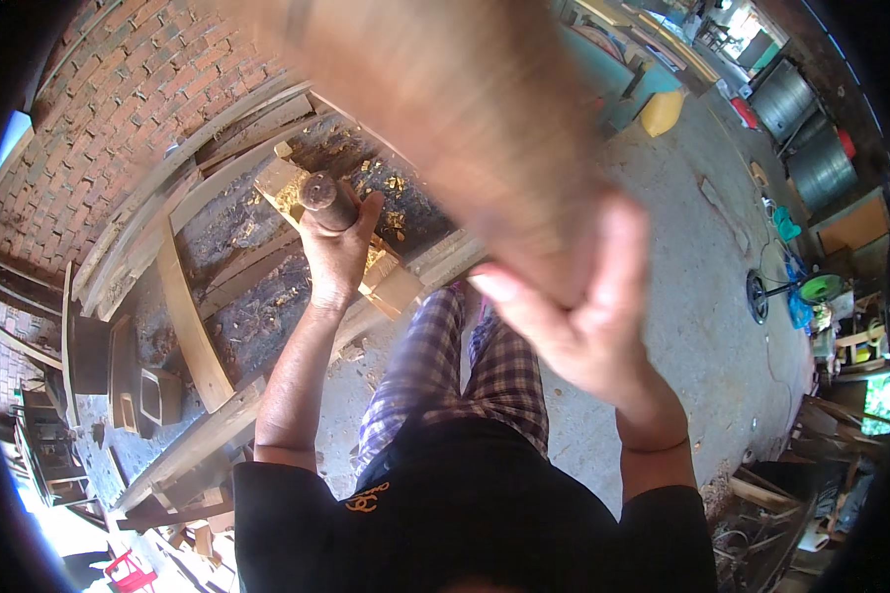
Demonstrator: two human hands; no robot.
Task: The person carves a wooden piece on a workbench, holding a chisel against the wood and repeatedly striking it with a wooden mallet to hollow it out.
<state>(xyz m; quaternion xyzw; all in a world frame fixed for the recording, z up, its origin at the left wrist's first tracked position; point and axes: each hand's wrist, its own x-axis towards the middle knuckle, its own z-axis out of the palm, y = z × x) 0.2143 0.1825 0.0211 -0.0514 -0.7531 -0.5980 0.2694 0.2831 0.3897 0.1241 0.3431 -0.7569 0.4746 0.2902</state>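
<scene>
My left hand (334, 259) is wrapped round an upright chisel (326, 198). Its thick, round wooden handle points up at me, and the blade is hidden below my fist. Under it lies a pale wooden beam (398, 289), with shavings about the place where I hold the chisel. Raised close to the camera, my right hand (593, 311) grips a heavy wooden mallet (465, 128). The mallet is smeared by motion, and it covers the upper middle of the view.
The beam rests across a bench of rough planks (193, 306) with dark, chip-strewn gaps. A brick wall (129, 119) rises behind at left. On the concrete floor (682, 247) at right stand a fan (821, 288) and metal drums (821, 168). Scrap wood (766, 494) lies at lower right.
</scene>
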